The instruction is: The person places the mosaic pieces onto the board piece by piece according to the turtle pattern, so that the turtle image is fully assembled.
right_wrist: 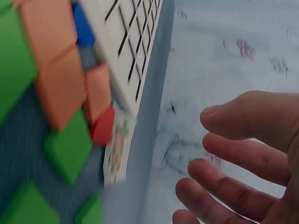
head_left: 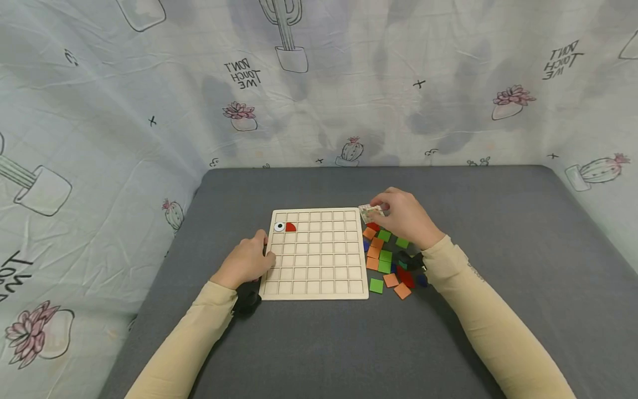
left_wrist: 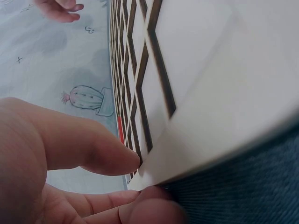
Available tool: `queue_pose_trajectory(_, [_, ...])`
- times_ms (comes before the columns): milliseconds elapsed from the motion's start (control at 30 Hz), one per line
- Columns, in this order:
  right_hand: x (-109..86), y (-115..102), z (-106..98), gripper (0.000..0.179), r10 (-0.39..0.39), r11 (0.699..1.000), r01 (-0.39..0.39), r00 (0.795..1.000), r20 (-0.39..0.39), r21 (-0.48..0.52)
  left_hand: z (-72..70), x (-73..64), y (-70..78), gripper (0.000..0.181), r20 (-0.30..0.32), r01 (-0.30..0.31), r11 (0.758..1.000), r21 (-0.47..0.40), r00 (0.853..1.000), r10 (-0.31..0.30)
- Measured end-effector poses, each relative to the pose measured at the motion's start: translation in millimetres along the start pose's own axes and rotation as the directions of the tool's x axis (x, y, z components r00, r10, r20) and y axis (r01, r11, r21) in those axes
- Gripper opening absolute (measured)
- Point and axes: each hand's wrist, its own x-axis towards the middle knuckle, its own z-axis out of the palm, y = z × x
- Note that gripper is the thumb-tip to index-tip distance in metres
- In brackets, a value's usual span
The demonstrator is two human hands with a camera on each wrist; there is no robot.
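At the left edge of a pale wooden grid board [head_left: 314, 297], my left hand [head_left: 244, 261] pinches the rim, thumb on top and fingertips at the side and below. Two tiles sit in the board's upper left: a white one with a black-and-white eye [head_left: 279, 226] and a red rounded one [head_left: 291, 227]. My right hand [head_left: 406, 216] hovers by the board's far right corner, near a small printed card [right_wrist: 117, 149] with a coloured grid pattern. In the right wrist view its fingers are spread and loosely bent, with nothing between them.
Loose tiles lie along the board's right side: orange tiles [head_left: 391, 280], green tiles [head_left: 376, 286], a red piece [head_left: 406, 276] and a few blue ones. A dark grey table [head_left: 319, 343] lies under everything. Behind it hangs a white cloth [head_left: 379, 111] printed with cacti.
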Motion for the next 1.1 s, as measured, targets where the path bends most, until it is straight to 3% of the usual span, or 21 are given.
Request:
queue_pose_trajectory(333, [-5.2, 27, -16, 0.026, 0.092, 0.993, -0.097, 0.993, -0.079, -0.066, -0.6, 0.2, -0.3, 0.041, -0.005, 0.004, 1.000, 0.004, 1.000, -0.004])
queue_pose_trajectory(700, [-3.1, 39, -9, 0.032, 0.199, 0.972, -0.183, 0.974, 0.103, -0.147, 0.0, 1.6, -2.3, 0.039, -0.006, -0.010, 1.000, 0.013, 1.000, 0.010])
queue_pose_trajectory(1100, [-2.2, 38, -2, 0.030, 0.245, 0.958, -0.213, 0.957, 0.156, -0.193, 0.0, 1.8, -1.3, 0.040, 0.001, -0.003, 1.000, 0.007, 1.000, 0.003])
